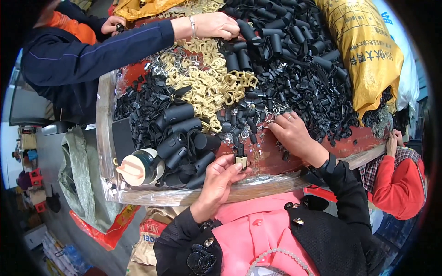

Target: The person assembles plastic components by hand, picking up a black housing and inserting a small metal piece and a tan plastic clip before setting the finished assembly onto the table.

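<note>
My left hand (220, 178) pinches a small beige-and-black plastic part (241, 161) between thumb and fingers, just above the table's near edge. My right hand (294, 138) reaches into the pile, its fingertips bunched together among small metal rings (270, 118) and black bits; whatever sits between them is too small to name. Beyond my left hand spreads a heap of beige plastic clips (205, 78). Small black plastic parts (308, 96) cover the table past my right hand. Black cylinders with straps (189, 133) lie to the left of my hands.
The red tabletop (276, 158) has a film-wrapped wooden rim (156, 197). A jar with a pink lid (132, 170) stands at its left corner. Yellow sacks (368, 50) slump at the far right. A co-worker's hand (216, 25) reaches in from the left; a red sleeve (391, 184) shows at right.
</note>
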Available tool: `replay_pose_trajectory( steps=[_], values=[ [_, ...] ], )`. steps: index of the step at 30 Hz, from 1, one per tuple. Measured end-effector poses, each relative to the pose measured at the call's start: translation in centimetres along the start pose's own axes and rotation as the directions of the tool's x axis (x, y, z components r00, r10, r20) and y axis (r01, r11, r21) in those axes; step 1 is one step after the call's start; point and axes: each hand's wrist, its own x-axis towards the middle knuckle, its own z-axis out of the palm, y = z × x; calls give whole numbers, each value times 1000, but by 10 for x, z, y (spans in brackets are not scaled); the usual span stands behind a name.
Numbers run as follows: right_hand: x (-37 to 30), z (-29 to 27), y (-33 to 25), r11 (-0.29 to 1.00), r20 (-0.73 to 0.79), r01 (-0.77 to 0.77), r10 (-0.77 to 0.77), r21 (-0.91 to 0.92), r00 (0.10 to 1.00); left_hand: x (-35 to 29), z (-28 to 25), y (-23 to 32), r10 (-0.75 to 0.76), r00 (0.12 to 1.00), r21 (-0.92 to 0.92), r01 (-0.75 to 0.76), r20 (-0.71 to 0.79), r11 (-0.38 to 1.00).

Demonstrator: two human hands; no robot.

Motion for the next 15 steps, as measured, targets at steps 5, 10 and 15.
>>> replay_pose_trajectory(
  steps=[5, 10, 15],
  values=[
    [10, -8, -9, 994, -47, -18, 23, 105, 999, -4, -1, 1, -23, 1000, -18, 23, -5, 1000],
    [28, 3, -23, 985, -32, -37, 43, 167, 999, -6, -4, 1, -69, 998, -46, 69, 12, 997],
    [33, 14, -27, 966, -9, -113, 118, 232, 993, -5, -2, 1, -54, 998, 13, 54, 20, 998]
  ],
)
